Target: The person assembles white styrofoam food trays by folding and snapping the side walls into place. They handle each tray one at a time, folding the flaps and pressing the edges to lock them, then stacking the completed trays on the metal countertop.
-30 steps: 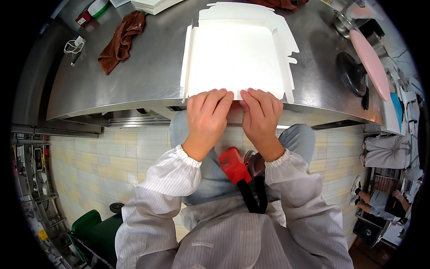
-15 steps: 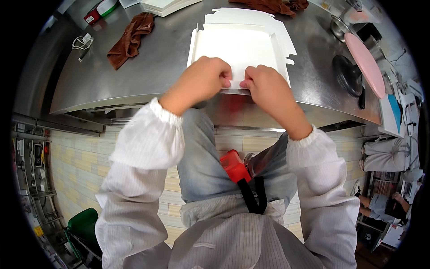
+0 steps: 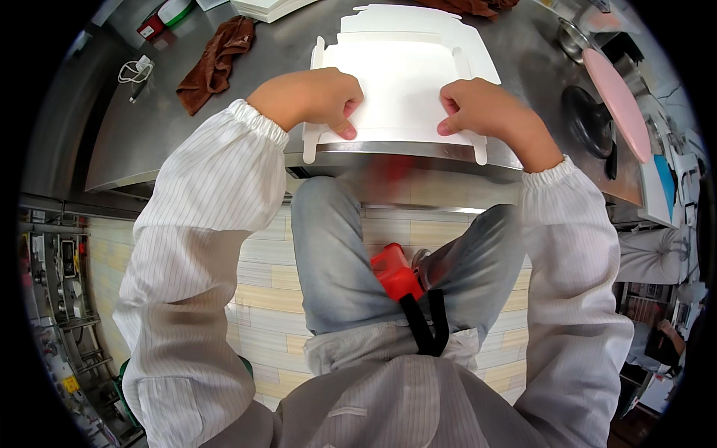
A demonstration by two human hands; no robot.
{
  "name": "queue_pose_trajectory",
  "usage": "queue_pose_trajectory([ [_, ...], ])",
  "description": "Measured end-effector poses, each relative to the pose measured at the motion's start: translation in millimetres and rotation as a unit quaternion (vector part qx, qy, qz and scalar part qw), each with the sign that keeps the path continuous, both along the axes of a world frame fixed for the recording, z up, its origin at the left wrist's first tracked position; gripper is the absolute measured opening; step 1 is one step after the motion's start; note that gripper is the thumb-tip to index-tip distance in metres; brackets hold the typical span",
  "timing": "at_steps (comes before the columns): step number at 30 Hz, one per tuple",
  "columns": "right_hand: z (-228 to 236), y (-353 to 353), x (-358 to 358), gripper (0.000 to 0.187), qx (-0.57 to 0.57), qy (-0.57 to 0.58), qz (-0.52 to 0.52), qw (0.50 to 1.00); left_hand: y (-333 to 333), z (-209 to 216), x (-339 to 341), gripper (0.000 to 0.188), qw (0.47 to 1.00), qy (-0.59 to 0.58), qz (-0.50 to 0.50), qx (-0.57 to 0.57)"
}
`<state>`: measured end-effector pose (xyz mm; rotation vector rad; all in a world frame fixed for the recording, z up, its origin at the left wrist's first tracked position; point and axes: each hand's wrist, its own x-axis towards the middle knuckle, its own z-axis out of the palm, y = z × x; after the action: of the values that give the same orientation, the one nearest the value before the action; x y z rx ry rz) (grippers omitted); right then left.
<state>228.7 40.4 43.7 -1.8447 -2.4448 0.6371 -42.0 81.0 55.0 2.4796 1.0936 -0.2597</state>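
A partly folded white cardboard box [image 3: 396, 82] lies on the steel table by the near edge, its far flaps spread out. Its side strips stand partly up, and narrow tabs jut past the table edge at both near corners. My left hand [image 3: 317, 97] is closed over the left side, fingers curled and thumb pressed on the card near the front. On the right side, my right hand [image 3: 485, 112] curls in the same way, its thumb on the card near the front fold. The undersides of the fingers are partly hidden.
Brown cloths [image 3: 216, 63] lie to the left and at the back. A white cable [image 3: 136, 72] sits far left, a stack of white card [image 3: 269, 6] behind. On the right are a black lid-like disc [image 3: 584, 119], a pink round board [image 3: 616, 104] and a metal bowl [image 3: 572, 39].
My hands have moved apart from the middle of the front edge to the two sides. The raised front strip now lies lower, and the corner tabs show over the table edge.
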Motion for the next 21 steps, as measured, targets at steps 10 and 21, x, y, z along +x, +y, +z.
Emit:
queue_pose_trajectory([
  [10, -26.0, -31.1, -21.0, 0.031, 0.166, -0.058, 0.135, 0.975, -16.8, -18.3, 38.9, 0.037, 0.996, -0.090, -0.003, -0.016],
  [21, -37.3, -57.0, -4.6, 0.027, 0.268, 0.079, 0.098, 0.955, -59.2, -27.7, 32.9, 0.017, 0.969, -0.172, -0.063, 0.166],
])
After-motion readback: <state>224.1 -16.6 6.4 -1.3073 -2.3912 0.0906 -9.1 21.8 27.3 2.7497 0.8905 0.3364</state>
